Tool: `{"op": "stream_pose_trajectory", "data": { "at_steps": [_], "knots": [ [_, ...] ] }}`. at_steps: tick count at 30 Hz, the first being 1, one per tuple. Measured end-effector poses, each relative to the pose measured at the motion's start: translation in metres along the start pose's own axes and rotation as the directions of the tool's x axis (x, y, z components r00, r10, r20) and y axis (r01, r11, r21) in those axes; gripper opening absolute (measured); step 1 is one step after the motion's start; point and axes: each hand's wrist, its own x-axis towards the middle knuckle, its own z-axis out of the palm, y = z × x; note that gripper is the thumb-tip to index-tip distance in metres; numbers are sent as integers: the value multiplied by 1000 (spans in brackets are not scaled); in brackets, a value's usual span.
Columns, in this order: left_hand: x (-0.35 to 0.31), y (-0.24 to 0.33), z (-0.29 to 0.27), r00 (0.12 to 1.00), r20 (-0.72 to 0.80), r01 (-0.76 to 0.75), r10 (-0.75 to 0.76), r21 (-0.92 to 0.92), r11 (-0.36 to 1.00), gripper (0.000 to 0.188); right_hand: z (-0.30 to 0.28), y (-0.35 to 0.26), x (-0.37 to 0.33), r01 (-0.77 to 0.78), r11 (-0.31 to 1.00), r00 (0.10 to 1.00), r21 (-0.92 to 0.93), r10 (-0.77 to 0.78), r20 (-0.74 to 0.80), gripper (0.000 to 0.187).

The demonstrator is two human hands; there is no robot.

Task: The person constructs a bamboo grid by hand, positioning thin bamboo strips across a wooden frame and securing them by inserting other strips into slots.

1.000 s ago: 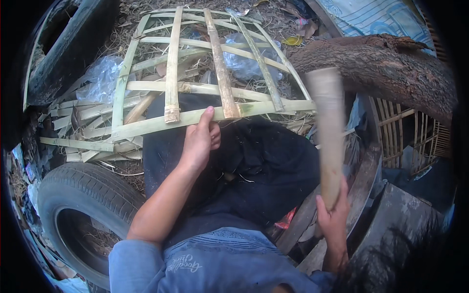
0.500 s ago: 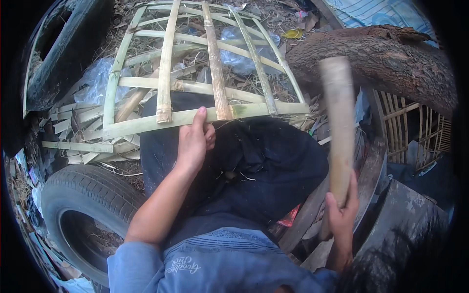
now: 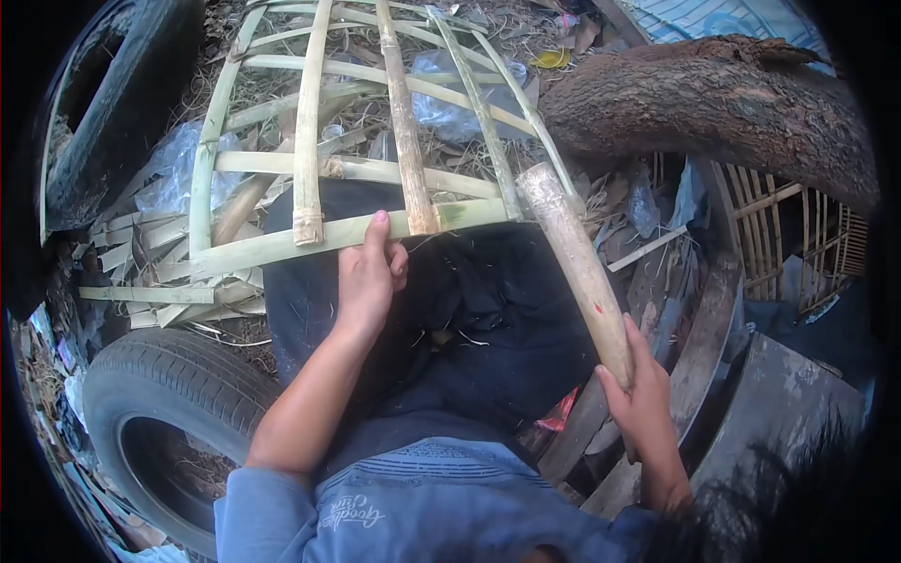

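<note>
My left hand (image 3: 368,281) grips the near strip of a woven frame of split bamboo (image 3: 307,159), thumb on top and fingers curled underneath. The frame is an open lattice of pale green and tan strips, spread out in front of my lap. My right hand (image 3: 640,389) is closed round the lower end of a thick, pale wooden stick (image 3: 587,272) with a small red mark on it. The stick leans up and to the left, its far end over the frame's near right corner; whether it touches there I cannot tell.
A black tyre (image 3: 178,375) lies at the left, by a pile of bamboo offcuts (image 3: 150,281). A thick bark-covered log (image 3: 713,103) crosses the right side. Below it are a slatted bamboo panel (image 3: 779,225) and worn boards (image 3: 788,413). Crumpled clear plastic (image 3: 455,98) lies behind the frame.
The stick has swung left and down from upright, bringing its far end to the frame's near right corner. My right hand has shifted slightly left. The frame sits slightly further left in view.
</note>
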Motion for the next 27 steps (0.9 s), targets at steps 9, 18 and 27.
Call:
{"op": "stream_pose_trajectory", "data": {
  "at_steps": [9,18,27],
  "knots": [
    [-23,-1,11,874,396,344,-281,-96,934,37,-12,0,0,84,965,969,248,-21,-247,67],
    [28,-22,97,901,398,138,-172,115,984,49,-8,-1,3,149,973,974,176,-114,-195,67],
    [46,-56,96,986,81,-161,143,303,939,69,-4,4,1,48,998,998,47,-50,35,69]
  ]
}}
